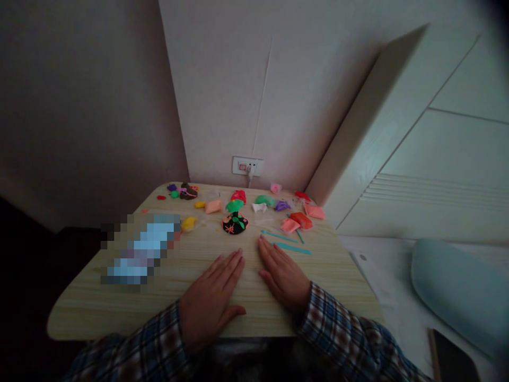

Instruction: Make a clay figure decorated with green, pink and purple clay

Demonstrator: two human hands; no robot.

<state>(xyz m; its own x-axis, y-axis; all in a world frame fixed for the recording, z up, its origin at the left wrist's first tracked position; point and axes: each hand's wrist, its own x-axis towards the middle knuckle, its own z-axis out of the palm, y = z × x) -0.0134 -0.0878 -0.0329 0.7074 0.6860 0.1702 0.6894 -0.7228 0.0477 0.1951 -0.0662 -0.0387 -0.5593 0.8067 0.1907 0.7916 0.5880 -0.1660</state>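
My left hand (pixel 212 300) lies flat on the wooden table (pixel 155 313), fingers stretched forward, thumb apart, holding nothing. Flat on the same table rests my right hand (pixel 284 276), also with nothing in it. Its fingertips are close to several blue-green modelling tools, among them a broad flat one (pixel 293 248) and a thin one (pixel 280 236). Beyond both hands stands a small clay figure with a green top (pixel 234 206) on a black base (pixel 234 225) decorated with pink and green bits. A yellow clay lump (pixel 189 223) in clear wrap sits to its left.
Bags of orange-red clay (pixel 301 220), purple clay (pixel 282 206) and green clay (pixel 264 200) lie at the back right. A brown clay piece (pixel 188 191) sits back left. A pixelated, bright, screen-like object (pixel 145 246) occupies the left side. A wall socket (pixel 247 166) is behind the table.
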